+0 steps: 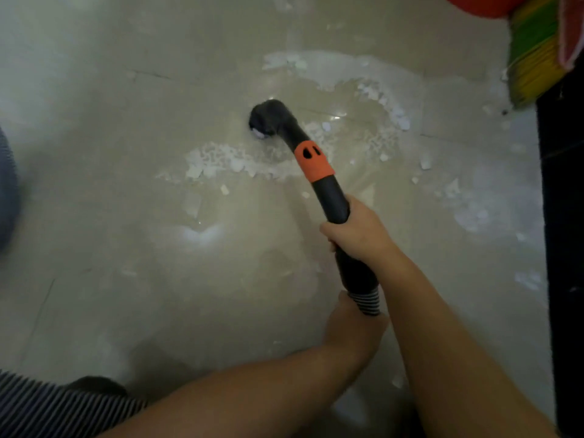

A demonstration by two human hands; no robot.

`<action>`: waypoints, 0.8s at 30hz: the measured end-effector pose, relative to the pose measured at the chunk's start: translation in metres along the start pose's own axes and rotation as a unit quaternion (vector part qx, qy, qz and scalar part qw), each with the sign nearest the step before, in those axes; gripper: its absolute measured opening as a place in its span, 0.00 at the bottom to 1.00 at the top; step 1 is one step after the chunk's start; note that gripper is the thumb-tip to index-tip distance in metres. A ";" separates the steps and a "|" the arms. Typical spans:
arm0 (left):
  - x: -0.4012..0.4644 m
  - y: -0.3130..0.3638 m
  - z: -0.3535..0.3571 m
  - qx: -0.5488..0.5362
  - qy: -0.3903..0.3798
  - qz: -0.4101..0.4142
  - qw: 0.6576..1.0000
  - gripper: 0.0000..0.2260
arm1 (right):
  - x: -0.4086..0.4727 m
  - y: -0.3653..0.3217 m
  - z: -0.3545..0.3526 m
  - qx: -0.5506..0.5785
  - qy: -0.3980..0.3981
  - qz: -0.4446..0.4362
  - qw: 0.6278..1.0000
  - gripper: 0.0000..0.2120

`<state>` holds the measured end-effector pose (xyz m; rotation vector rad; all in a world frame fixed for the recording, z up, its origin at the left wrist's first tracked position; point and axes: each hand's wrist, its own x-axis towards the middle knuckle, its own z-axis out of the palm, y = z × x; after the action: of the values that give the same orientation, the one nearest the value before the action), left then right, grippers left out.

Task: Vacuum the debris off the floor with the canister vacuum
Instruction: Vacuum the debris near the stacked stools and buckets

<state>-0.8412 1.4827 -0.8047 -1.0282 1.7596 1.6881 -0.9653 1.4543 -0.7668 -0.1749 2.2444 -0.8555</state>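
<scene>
Right hand (357, 230): wrapped round the black vacuum wand (331, 197) just below the orange collar (314, 161); high on the tube, likely to steer the tip.
Left hand (352, 324): curled round the ribbed hose (368, 300) where it meets the wand's lower end; likely there to take the hose's weight and keep it from dragging the aim off.
Nozzle (268, 116): bent end of the wand, mouth turned down at the floor (94, 184), with a white bit at its opening; set at the inner edge of the mess, apparently so each pass eats into it.
Debris (227, 161): white flakes and powder on the floor; one band just below-left of the nozzle, a curved band to its right, a paler smear above, loose chips toward the right edge.
Canister: not in view.
Progress: plenty of white left, so judged well short of done.
Risk: larger flakes could jam at the narrow mouth.
Surroundings: broom with yellow and green bristles (534, 55) at top right, beside a dark upright edge (562, 216); striped fabric (47, 409) at bottom left.
</scene>
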 end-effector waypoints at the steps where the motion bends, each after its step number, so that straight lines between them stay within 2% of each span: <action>1: 0.003 0.003 0.002 0.026 -0.019 0.003 0.999 0.20 | -0.001 0.011 -0.010 0.024 0.035 0.019 0.999 0.13; 4: 0.016 0.010 0.021 0.204 -0.104 0.047 0.972 0.07 | -0.007 0.054 -0.043 0.109 0.172 0.099 0.974 0.13; 7: 0.014 0.021 0.033 0.271 -0.171 0.068 0.945 0.11 | -0.022 0.090 -0.063 0.184 0.297 0.154 0.924 0.14; 9: 0.011 0.018 0.036 0.270 -0.173 0.073 0.944 0.10 | -0.029 0.098 -0.067 0.213 0.332 0.167 0.903 0.13; 12: 0.011 0.001 0.031 0.220 -0.123 0.071 0.965 0.10 | -0.023 0.084 -0.058 0.215 0.304 0.144 0.917 0.08; 16: 0.008 -0.016 0.028 0.139 -0.047 0.086 0.985 0.22 | -0.020 0.050 -0.034 0.132 0.159 0.068 0.976 0.10; 19: 0.002 -0.019 0.035 0.102 -0.048 0.088 0.990 0.26 | -0.028 0.042 -0.031 0.103 0.082 0.038 0.991 0.12; 22: -0.002 -0.015 0.045 0.150 -0.096 0.084 0.980 0.22 | -0.035 0.065 -0.048 0.117 0.149 0.077 0.979 0.09; 24: -0.004 -0.004 0.051 0.213 -0.154 0.086 0.961 0.14 | -0.043 0.092 -0.064 0.158 0.235 0.123 0.951 0.09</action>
<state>-0.8430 1.5342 -0.8099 -0.4103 1.9212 1.3793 -0.9657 1.5744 -0.7656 0.4982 2.4411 -1.1947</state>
